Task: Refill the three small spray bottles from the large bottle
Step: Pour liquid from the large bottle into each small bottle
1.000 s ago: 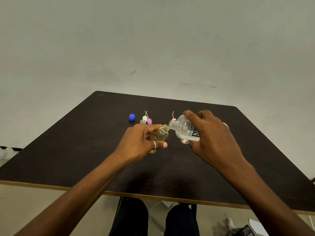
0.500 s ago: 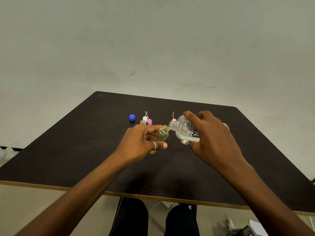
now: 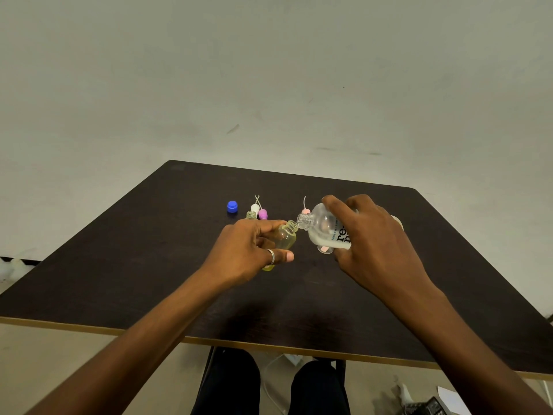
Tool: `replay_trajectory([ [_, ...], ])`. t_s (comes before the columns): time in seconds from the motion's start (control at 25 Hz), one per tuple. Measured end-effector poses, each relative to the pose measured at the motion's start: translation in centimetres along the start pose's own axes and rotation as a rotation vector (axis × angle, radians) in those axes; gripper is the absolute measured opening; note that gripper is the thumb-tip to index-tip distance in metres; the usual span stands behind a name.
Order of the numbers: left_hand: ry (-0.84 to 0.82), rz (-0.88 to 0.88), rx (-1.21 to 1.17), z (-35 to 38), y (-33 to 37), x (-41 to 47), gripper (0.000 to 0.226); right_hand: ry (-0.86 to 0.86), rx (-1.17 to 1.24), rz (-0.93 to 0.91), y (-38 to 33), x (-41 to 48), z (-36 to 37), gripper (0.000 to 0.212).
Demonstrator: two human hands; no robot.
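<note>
Right hand (image 3: 371,247) covers most of large bottle (image 3: 324,226); label partly legible. Left hand (image 3: 245,253) masks part of held small bottle (image 3: 285,238); second small bottle (image 3: 251,215) shows neck only.

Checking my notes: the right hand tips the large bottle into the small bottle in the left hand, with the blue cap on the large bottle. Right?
No. The head view shows the blue cap lying on the table, off the large bottle. The rest is right.

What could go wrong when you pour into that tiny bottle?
1. The neck of the large bottle sits right at the narrow mouth of the small bottle; a slip could spill liquid on the table.
2. The left hand holds the small bottle tilted, so it might overflow early.
</note>
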State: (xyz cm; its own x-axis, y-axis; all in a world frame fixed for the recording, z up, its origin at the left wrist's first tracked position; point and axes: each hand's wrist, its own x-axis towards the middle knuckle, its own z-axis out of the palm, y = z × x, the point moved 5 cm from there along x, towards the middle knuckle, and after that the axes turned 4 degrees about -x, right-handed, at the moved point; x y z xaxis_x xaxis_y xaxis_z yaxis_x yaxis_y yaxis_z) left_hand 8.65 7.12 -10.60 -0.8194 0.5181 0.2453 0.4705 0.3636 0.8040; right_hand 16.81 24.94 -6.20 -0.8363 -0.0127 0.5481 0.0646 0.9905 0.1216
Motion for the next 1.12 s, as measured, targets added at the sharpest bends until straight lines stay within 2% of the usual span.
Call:
replay_trajectory([
  [1.12, -0.006, -0.015, -0.016, 0.18, -0.3, 0.04, 0.06, -0.009, -0.003, 0.0, -0.08, 0.0, 0.02, 0.074],
])
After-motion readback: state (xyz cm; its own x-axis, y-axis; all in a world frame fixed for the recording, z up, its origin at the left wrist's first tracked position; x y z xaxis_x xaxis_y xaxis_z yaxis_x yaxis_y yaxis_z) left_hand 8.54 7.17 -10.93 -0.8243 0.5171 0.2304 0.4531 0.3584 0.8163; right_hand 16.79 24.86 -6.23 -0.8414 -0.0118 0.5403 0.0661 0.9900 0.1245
